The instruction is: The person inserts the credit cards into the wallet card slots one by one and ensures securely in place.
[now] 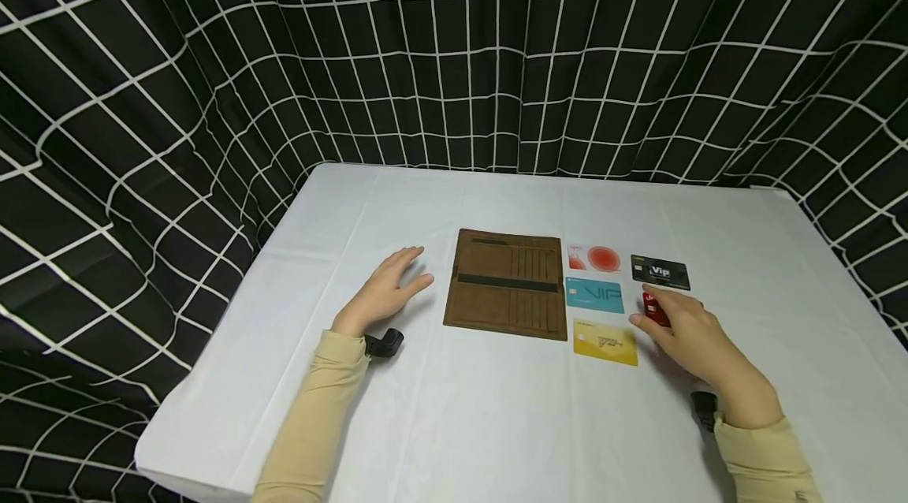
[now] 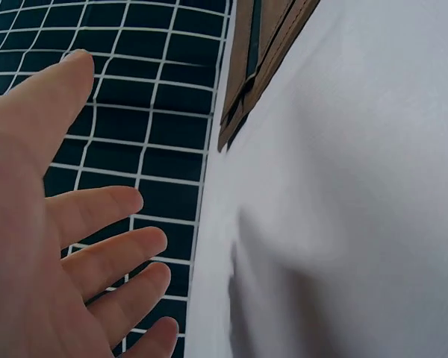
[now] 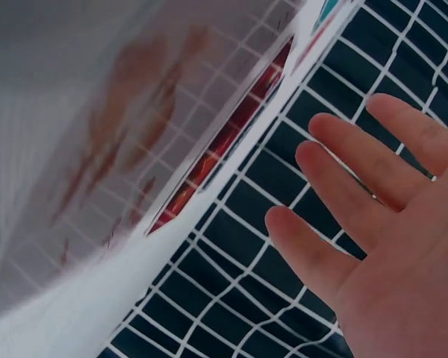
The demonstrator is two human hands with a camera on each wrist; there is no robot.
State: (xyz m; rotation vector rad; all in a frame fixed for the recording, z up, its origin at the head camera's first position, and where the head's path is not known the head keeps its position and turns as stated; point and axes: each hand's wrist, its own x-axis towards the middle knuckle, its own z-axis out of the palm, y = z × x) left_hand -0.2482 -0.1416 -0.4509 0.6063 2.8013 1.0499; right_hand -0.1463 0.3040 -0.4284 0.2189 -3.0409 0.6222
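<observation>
An unfolded brown wallet (image 1: 482,304) with card slots and a dark band across its middle lies flat on the white table. My left hand (image 1: 383,294) hovers to its left, fingers spread and holding nothing; the left wrist view shows the palm and the wallet's corner (image 2: 237,119). Over a red card (image 1: 654,309) is my right hand (image 1: 691,333), which hides part of it. In the right wrist view, those fingers (image 3: 358,160) are extended and apart from the red card (image 3: 224,142). Just beyond the fingertips lies a black "Vip" card (image 1: 660,273).
Between wallet and right hand lie a white card with a red circle (image 1: 603,258), a teal VIP card (image 1: 593,296) and a yellow card (image 1: 605,343). Around the white table (image 1: 454,424) hangs a black curtain with a white grid (image 1: 482,77).
</observation>
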